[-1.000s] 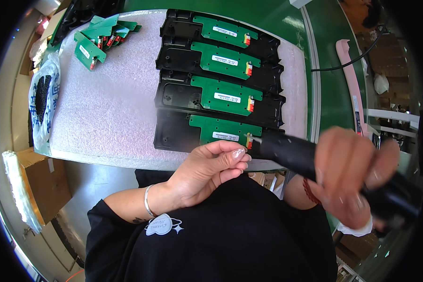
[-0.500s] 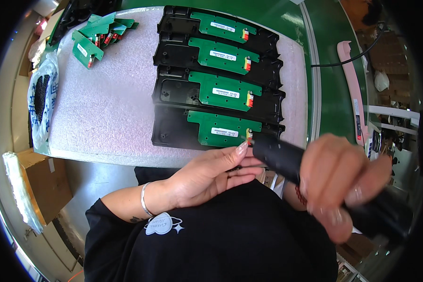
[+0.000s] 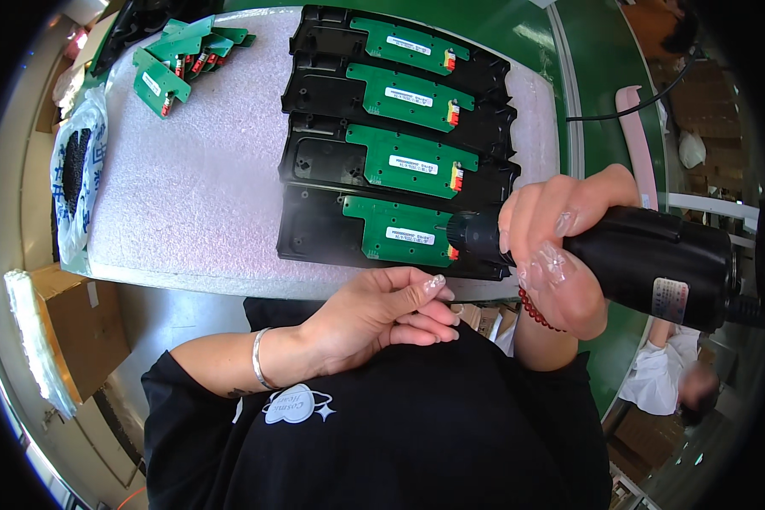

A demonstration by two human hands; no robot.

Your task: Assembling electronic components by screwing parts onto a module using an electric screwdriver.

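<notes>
My right hand (image 3: pixel 561 255) is wrapped round a black electric screwdriver (image 3: pixel 646 255), held nearly level with its nose pointing left. The nose is over the right end of the nearest green circuit board (image 3: pixel 382 229), by a red and yellow connector (image 3: pixel 453 252). Whether the bit touches the board I cannot tell. That board sits in a black plastic housing (image 3: pixel 314 225), the nearest in a column of several alike. In front of the housing's near edge is my left hand (image 3: pixel 382 314), thumb pressed to its curled fingers; anything inside them is hidden.
Loose green circuit boards (image 3: pixel 166 81) lie heaped at the far left of the pale foam mat (image 3: pixel 187 178). A plastic bag (image 3: pixel 93 170) of small dark pieces stands on the left edge. At right are a pink curved strip (image 3: pixel 637 140), a black cable (image 3: pixel 620 113) and another person (image 3: pixel 663 374).
My right hand has swung the screwdriver up and leftward, bringing its nose over the nearest board. My left hand has drawn slightly down from the housing, its fingers curling more.
</notes>
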